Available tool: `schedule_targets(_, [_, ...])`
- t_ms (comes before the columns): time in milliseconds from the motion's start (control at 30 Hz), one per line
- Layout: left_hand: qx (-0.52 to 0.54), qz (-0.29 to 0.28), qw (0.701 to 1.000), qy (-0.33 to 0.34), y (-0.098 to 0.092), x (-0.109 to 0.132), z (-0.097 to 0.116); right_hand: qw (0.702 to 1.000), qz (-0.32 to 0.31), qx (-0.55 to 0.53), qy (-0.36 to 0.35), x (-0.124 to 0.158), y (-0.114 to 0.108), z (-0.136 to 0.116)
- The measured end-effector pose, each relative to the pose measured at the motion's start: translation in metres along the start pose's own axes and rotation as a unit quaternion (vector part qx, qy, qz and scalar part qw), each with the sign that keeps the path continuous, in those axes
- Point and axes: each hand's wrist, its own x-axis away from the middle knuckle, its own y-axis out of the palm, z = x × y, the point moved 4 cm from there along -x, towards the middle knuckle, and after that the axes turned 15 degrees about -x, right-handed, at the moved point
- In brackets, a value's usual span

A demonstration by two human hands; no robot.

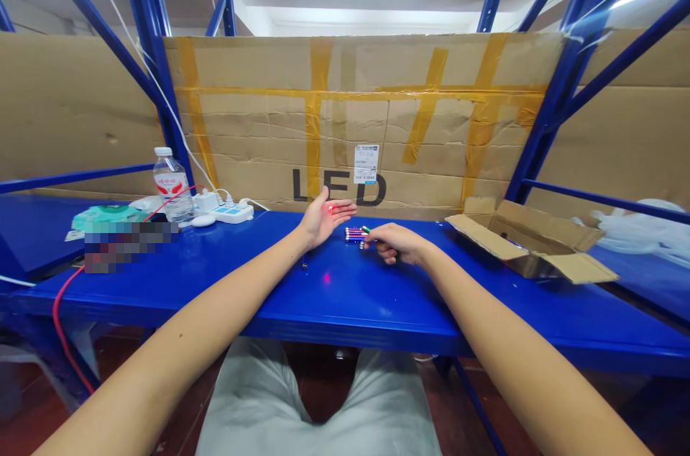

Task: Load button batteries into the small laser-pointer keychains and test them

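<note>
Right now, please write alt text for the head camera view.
The right hand grips a small light, its red spot on the open left hand, beside batteries on a blue table. An open cardboard box lies right.

We see both of our bare forearms reaching forward from the lower corners, crossing the near edge of the worktop (377,312) and drawing together toward its middle. Our left hand (323,215) is lifted off the surface near the far edge, palm open and turned toward the right, fingers straight and close together, thumb uppermost. Our right hand (396,242) sits lower, just right of the left one, knuckles up and wrist straight, its fingers curled in tight with thumb and forefinger pinched together, pointing left. The two hands are near each other but apart.
</note>
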Motion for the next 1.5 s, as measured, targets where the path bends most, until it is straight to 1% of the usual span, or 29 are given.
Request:
schedule_targets(267, [-0.007, -0.003, 1.000, 0.001, 0.000, 0.000, 0.000, 0.999, 0.040, -0.016, 0.012, -0.001, -0.003, 0.000])
schedule_targets(567, [-0.016, 0.008, 1.000, 0.007, 0.000, 0.000, 0.000, 0.991, 0.131, 0.002, 0.019, -0.006, -0.017, 0.003])
schedule_targets(767, [-0.037, 0.024, 0.999, 0.018, -0.001, -0.001, -0.001, 0.992, 0.124, 0.023, 0.014, -0.009, -0.019, 0.004])
schedule_targets(933, [-0.034, 0.044, 0.998, 0.025, -0.002, -0.001, -0.001, 0.990, 0.138, 0.039, 0.004, -0.010, -0.022, 0.005])
schedule_targets(1367, [-0.046, 0.042, 0.997, 0.034, -0.002, -0.002, -0.001, 0.984, 0.160, 0.075, 0.004, -0.008, -0.020, 0.003])
schedule_targets(1500, [-0.050, 0.040, 0.997, 0.035, -0.002, -0.002, -0.001, 0.979, 0.181, 0.094, 0.004, -0.007, -0.019, 0.002])
